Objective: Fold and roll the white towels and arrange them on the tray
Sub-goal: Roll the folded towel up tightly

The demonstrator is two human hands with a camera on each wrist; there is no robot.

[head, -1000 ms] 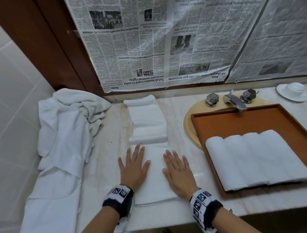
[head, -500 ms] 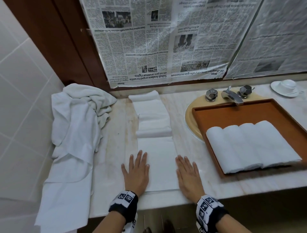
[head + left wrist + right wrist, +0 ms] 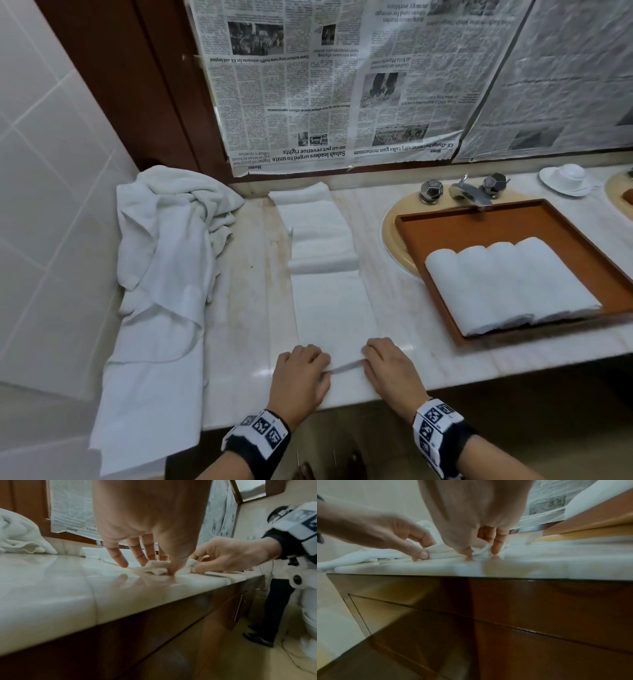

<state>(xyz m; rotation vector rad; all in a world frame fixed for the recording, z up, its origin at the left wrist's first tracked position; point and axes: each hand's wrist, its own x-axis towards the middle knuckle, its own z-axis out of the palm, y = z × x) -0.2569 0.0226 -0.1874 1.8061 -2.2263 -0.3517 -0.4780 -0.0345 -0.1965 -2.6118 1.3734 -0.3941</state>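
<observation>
A long folded white towel [image 3: 334, 308] lies flat on the marble counter [image 3: 246, 308], running from the back wall to the front edge. My left hand [image 3: 301, 371] and right hand [image 3: 390, 368] both pinch its near end [image 3: 157, 567] between thumb and fingers, and that end is curled up a little off the counter [image 3: 481, 551]. The wooden tray [image 3: 479, 222] sits over the sink at the right and holds several rolled white towels [image 3: 507, 284] side by side.
A heap of loose white towels [image 3: 164, 246] lies at the left and hangs over the counter's front edge. A tap [image 3: 471, 192] with two knobs stands behind the tray. A white cup on a saucer [image 3: 567, 178] is at the far right. Newspaper [image 3: 342, 85] covers the wall.
Both hands lay flat on the towel's near part, slid back toward the counter's front edge, and now pinch the towel's near end and lift it slightly.
</observation>
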